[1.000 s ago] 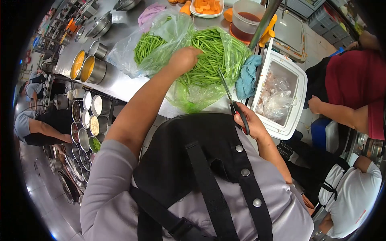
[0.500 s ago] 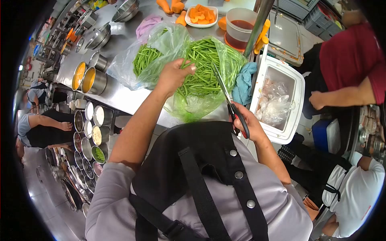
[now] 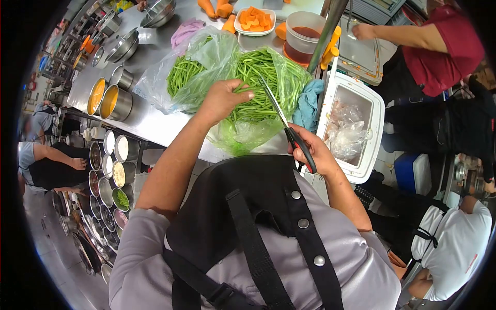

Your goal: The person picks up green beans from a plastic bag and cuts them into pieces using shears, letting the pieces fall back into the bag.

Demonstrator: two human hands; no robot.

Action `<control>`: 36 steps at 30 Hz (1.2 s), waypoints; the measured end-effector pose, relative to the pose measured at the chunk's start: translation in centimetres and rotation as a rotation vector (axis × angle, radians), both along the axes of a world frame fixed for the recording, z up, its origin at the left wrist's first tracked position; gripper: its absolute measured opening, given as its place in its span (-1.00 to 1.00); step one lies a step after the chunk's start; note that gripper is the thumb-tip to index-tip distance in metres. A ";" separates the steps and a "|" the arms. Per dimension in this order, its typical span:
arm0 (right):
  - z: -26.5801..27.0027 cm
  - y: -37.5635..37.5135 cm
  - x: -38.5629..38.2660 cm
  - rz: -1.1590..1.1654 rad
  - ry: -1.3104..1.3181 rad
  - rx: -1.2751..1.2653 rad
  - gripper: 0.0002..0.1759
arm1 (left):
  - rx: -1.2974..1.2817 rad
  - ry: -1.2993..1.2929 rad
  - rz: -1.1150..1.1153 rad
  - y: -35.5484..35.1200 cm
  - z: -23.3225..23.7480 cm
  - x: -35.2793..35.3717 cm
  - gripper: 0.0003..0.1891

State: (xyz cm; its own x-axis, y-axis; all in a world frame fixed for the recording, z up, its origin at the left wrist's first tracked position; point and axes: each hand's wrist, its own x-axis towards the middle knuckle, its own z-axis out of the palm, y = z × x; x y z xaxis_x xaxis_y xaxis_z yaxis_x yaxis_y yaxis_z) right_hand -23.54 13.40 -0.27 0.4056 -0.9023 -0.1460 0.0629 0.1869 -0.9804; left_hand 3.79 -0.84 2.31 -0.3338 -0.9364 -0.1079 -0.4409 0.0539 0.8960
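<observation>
Long green beans (image 3: pixel 266 72) lie heaped in an open plastic bag (image 3: pixel 243 135) on the metal table. My left hand (image 3: pixel 223 102) is at the heap's left side, thumb and fingers closed around a few green beans. Scissors (image 3: pixel 292 135) with black and red handles are in my right hand (image 3: pixel 316 150). Their long blades point up and left over the heap, tips among the beans, and look closed together. Left of my left hand, more beans show through a second transparent bag (image 3: pixel 214 64).
A blue cloth (image 3: pixel 310 106) lies beside a white cooler (image 3: pixel 380 116) holding bagged food. Behind the beans stand a tub of red liquid (image 3: pixel 304 39) and a dish of cut orange pieces (image 3: pixel 256 21). Pots (image 3: pixel 118 106) stand left. A person in a red shirt (image 3: pixel 439 57) is at right.
The scissors have shifted slightly up and left, and their blades have come closer together. My left hand has barely moved. The red-shirted person's arm now reaches over the lid behind the cooler.
</observation>
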 end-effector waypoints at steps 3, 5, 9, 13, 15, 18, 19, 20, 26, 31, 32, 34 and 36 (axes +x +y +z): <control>-0.3 0.1 0.1 -0.027 0.028 0.091 -0.14 | 0.019 -0.069 -0.079 0.0 1.0 -0.1 -0.78; -0.5 0.5 0.3 -0.053 0.061 0.185 -0.26 | 0.182 0.094 0.027 0.5 1.7 -0.6 -0.79; -2.6 2.4 0.2 -0.097 -0.060 0.132 -0.23 | 0.457 0.857 0.289 0.6 0.2 -1.0 -0.80; -2.7 3.1 0.1 -0.090 -0.074 0.027 -0.11 | 0.556 1.045 0.434 0.8 -0.8 -1.6 -0.82; -2.0 2.9 0.3 -0.111 -0.097 -0.030 -0.09 | 0.531 1.090 0.503 0.9 -0.9 -2.1 -0.81; -0.9 2.1 0.5 -0.083 -0.088 -0.034 -0.05 | 0.515 1.076 0.462 1.1 -1.1 -2.3 -0.81; -0.5 1.7 0.5 -0.072 -0.076 -0.006 0.00 | 0.516 1.076 0.459 1.2 -1.2 -2.4 -0.81; -0.3 1.3 0.6 -0.058 -0.064 0.021 0.06 | 0.512 1.055 0.455 1.3 -1.2 -2.4 -0.81; -0.9 0.7 0.9 -0.054 -0.048 0.130 -0.39 | 0.474 0.966 0.433 1.5 -1.2 -2.2 -0.82; -3.2 2.6 0.2 -0.096 0.077 0.097 -0.37 | 0.160 0.742 0.501 -1.3 2.4 4.8 -0.82; -4.0 2.8 0.1 -0.123 0.109 0.036 -0.36 | 0.045 0.628 0.542 -2.8 3.1 7.0 -0.81; -3.7 3.3 -0.3 -0.114 0.101 0.167 -0.35 | -0.036 0.371 0.547 -5.8 4.1 11.4 -0.78; -3.9 3.2 -0.5 -0.102 0.115 0.147 -0.35 | -0.012 0.230 0.519 -7.3 3.8 14.4 -0.75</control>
State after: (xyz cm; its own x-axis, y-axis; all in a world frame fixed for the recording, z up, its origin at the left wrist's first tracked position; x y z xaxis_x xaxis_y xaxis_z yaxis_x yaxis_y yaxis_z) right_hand -24.04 16.59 -4.21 0.2865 -0.9035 -0.3187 -0.0215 0.3265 -0.9449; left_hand 18.16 -8.16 6.15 0.1571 -0.9847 -0.0752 -0.2060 -0.1072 0.9727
